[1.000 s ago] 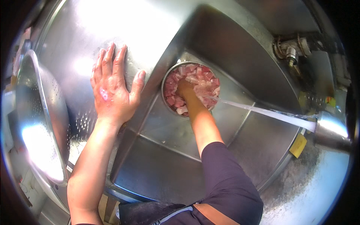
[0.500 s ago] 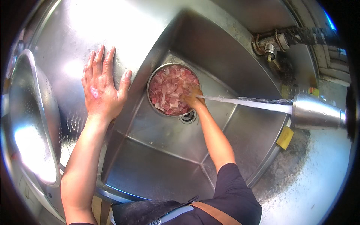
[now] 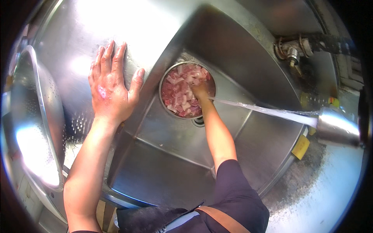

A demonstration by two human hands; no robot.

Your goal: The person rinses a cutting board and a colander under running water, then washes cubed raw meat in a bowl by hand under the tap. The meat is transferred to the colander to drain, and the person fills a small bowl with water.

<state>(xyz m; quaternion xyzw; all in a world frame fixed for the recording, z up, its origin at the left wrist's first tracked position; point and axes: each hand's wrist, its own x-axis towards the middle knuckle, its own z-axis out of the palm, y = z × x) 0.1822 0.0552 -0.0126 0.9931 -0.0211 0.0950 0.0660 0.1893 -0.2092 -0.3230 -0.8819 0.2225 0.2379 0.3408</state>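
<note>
- Two hands are working here: your left hand (image 3: 110, 91) is lying flat, fingers spread, on the steel counter (image 3: 77, 35) beside the sink (image 3: 167, 163), holding nothing.
- Your right hand (image 3: 201, 92) is reaching into the round bowl (image 3: 165, 79) of pink meat pieces (image 3: 180, 95); its grip cannot be told.
- The bowl is sitting at the sink's bottom, by the drain (image 3: 199, 121).
- Water (image 3: 264, 110) is streaming from the tap (image 3: 336, 125) toward your right hand.
- A colander (image 3: 37, 116) is lying at your left.

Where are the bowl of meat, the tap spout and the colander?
bowl of meat (image 3: 171, 106): head view, on the left rim of the metal bowl.
tap spout (image 3: 336, 126): head view, on the shiny barrel.
colander (image 3: 29, 112): head view, on the perforated inner wall.
</note>
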